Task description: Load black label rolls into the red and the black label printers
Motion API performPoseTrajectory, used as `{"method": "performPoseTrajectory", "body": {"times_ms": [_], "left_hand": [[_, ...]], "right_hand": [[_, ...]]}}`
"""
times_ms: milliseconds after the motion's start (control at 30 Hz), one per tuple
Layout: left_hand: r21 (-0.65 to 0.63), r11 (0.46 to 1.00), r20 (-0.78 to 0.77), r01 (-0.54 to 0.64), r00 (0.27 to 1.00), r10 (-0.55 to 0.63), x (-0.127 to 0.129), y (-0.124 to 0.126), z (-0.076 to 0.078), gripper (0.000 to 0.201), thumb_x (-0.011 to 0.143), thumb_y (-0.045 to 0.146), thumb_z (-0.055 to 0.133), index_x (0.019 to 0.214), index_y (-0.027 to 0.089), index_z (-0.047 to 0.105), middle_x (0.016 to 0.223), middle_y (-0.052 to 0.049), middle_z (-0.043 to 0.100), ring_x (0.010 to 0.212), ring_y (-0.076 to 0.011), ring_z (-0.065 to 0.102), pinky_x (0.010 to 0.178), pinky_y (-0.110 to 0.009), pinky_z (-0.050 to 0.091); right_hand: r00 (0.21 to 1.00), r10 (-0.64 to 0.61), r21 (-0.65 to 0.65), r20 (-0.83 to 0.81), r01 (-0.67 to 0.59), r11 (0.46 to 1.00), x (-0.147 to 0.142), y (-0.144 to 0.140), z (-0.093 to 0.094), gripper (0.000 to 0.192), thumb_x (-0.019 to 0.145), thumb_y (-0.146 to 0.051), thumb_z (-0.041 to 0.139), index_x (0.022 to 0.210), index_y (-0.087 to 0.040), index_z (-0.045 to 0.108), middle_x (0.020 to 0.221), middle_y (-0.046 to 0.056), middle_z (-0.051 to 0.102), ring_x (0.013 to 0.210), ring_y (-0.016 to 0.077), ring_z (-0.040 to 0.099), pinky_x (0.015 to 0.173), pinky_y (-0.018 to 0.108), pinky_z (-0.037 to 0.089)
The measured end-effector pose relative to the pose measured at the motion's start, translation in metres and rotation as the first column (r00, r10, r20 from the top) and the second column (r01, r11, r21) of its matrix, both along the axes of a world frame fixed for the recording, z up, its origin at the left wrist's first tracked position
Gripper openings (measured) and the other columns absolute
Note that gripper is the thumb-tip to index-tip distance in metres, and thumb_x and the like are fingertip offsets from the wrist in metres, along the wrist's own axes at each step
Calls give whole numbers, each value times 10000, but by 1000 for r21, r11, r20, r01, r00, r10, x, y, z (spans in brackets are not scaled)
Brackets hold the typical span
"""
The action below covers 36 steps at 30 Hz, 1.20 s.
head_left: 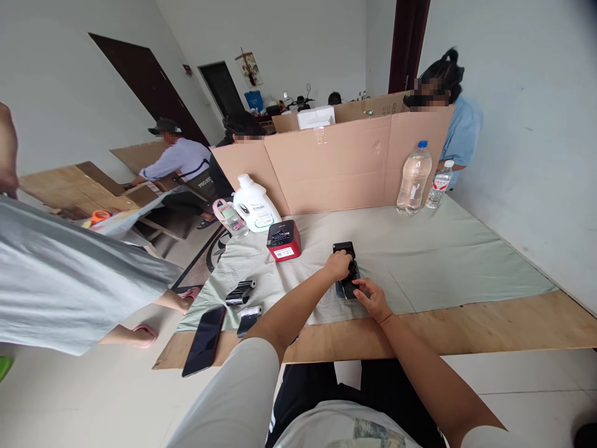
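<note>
In the head view, both of the person's bare forearms reach up from the bottom of the frame to a small black device (347, 279) lying on the pale green cloth (443, 261) just right of centre. The left hand (337, 265) rests on top of the device with its fingers curled down over the upper part, gripping it. The right hand (372, 297) touches the device's lower right edge, thumb and fingertips pinched together against it. A second small black piece (344, 248) sits just above the device, touching or nearly touching it; which, I cannot tell. Left of centre stands a red box-shaped gadget (283, 240), and behind it a white jug (253, 203) and a pink-trimmed bottle (230, 218). In the lower left lie a dark phone (204, 340) on the wooden board (489, 326), with two small black items (240, 292) near it. A cardboard screen (345, 162) crosses the upper middle, with two clear water bottles (413, 178) at its right end. A person in a grey shirt (56, 280) fills the left edge.
</note>
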State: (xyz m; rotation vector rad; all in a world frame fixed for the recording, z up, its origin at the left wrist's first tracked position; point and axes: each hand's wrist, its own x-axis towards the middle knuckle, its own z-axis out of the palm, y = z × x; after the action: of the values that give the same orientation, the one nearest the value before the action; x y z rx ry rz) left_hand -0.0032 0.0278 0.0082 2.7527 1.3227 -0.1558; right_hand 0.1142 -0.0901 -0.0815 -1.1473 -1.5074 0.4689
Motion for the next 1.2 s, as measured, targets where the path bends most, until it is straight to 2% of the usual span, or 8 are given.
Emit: {"method": "performPoseTrajectory", "body": {"times_ms": [167, 333, 467, 567, 700, 867, 1033, 1200], "left_hand": [[-1, 999, 1, -36, 999, 36, 0, 4, -6, 239, 730, 251, 661, 964, 207, 638, 1055, -87, 646, 1066, -274, 543, 927, -387, 404], [-9, 998, 54, -68, 996, 68, -1, 4, -10, 218, 745, 275, 660, 956, 219, 652, 1078, -76, 650, 1081, -262, 541, 929, -368, 405], [-42, 998, 220, -37, 975, 45, -10, 6, -5, 161, 815, 242, 574, 938, 207, 671, 1034, -60, 659, 1030, -221, 563, 926, -324, 432], [24, 996, 407, -86, 911, 69, -17, 11, 3, 247, 850, 141, 459, 986, 182, 661, 1036, -72, 642, 1040, -198, 556, 945, -297, 438], [102, 977, 511, -190, 852, 112, -24, 19, 6, 386, 837, 109, 460, 1206, 144, 566, 1261, -112, 543, 1212, -234, 454, 1060, -361, 366], [-10, 997, 455, -73, 888, 69, -28, 22, -1, 529, 836, 79, 439, 1359, 157, 426, 1427, -92, 432, 1331, -203, 363, 1131, -369, 287], [13, 999, 512, -44, 859, 31, -32, 7, -3, 428, 866, 108, 400, 1277, 139, 514, 1312, -106, 535, 1232, -204, 466, 1079, -356, 352], [28, 999, 465, 22, 885, -32, -44, -16, -16, 331, 895, 152, 395, 1137, 186, 618, 1177, -72, 628, 1123, -209, 539, 1007, -396, 402]], "right_hand": [[998, -21, 59, 59, 18, 998, -2, -3, 5, 342, 854, -509, 510, 978, -224, 652, 854, 61, 633, 802, 202, 581, 737, 367, 503], [954, -158, 151, 253, 122, 981, -6, -6, 9, 313, 796, -492, 596, 943, -233, 689, 815, 63, 589, 852, 238, 537, 804, 420, 473], [905, -193, 170, 379, 137, 976, -10, -8, 9, 291, 747, -470, 661, 929, -246, 704, 884, 73, 550, 888, 250, 511, 842, 434, 459], [890, -212, 173, 404, 154, 973, -12, -9, 8, 279, 747, -447, 670, 924, -233, 702, 906, 79, 534, 907, 253, 497, 858, 433, 450], [877, -236, 175, 419, 177, 969, -12, -9, 7, 301, 730, -461, 686, 916, -224, 688, 952, 82, 525, 943, 258, 492, 888, 441, 435], [878, -195, 206, 438, 113, 972, -11, -7, 7, 378, 727, -476, 679, 1000, -218, 643, 1138, 104, 535, 1100, 293, 469, 985, 477, 387], [883, -185, 184, 432, 114, 976, -11, -6, 9, 350, 777, -480, 625, 1005, -216, 641, 1099, 102, 578, 1106, 287, 486, 996, 474, 383], [894, -203, 216, 400, 123, 969, -13, -6, 8, 315, 808, -451, 597, 986, -196, 649, 1051, 101, 597, 1065, 266, 503, 965, 460, 407]]}}
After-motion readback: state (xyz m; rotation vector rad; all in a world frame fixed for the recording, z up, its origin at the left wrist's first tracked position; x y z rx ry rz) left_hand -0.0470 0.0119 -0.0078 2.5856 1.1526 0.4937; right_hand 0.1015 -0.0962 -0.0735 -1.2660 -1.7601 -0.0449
